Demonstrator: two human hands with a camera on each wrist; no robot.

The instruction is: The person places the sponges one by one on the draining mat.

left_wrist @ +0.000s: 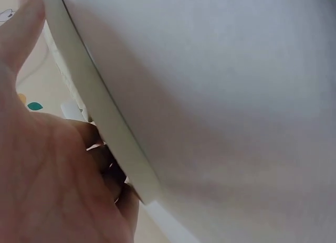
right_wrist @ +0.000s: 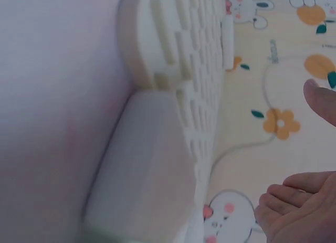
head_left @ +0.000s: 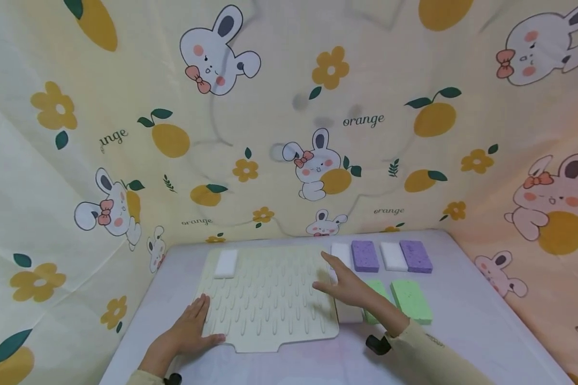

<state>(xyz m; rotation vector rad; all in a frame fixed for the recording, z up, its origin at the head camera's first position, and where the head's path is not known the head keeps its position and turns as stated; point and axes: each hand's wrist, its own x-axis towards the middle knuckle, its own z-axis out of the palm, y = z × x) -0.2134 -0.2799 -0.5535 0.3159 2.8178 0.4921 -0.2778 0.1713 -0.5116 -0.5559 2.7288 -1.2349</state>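
Note:
A cream ridged board [head_left: 270,299] with rows of raised bumps lies flat on the table. One white sponge block [head_left: 226,264] rests on its far left corner. My left hand [head_left: 190,326] lies along the board's left edge, fingers extended and thumb near the front corner; the left wrist view shows the fingers against the board's side [left_wrist: 94,96]. Over the right edge hovers my right hand [head_left: 344,283], fingers spread and holding nothing. In the right wrist view its palm [right_wrist: 299,211] appears apart from the board [right_wrist: 157,43], and a white block [right_wrist: 142,164] sits beside the board.
Right of the board stand two purple sponges [head_left: 365,256], white blocks [head_left: 393,256] and two green sponges [head_left: 411,302], one partly hidden by my right forearm. A patterned cloth [head_left: 270,107] with rabbits and oranges encloses the back and sides of the white table [head_left: 481,331].

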